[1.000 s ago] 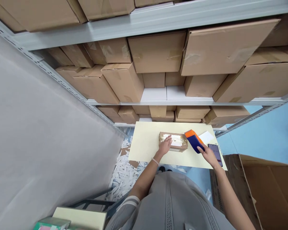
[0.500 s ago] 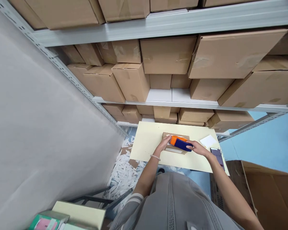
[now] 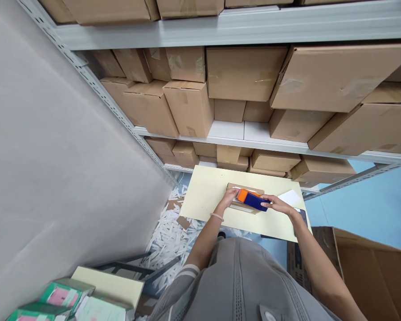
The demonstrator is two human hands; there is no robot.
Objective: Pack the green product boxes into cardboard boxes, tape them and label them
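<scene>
The right hand [image 3: 276,203] grips an oblong orange-and-navy object [image 3: 253,200] between the hands, over a brown cardboard box [image 3: 241,204]. The left hand's [image 3: 228,198] hold is unclear; one-sided support could tip it.

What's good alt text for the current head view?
A person's right grip holds an orange-and-blue object over a cardboard box on a cream tabletop, the left grip close by its orange end. White paper and a partly hidden phone lie farther right; beyond stand metal shelves of brown cartons.
</scene>
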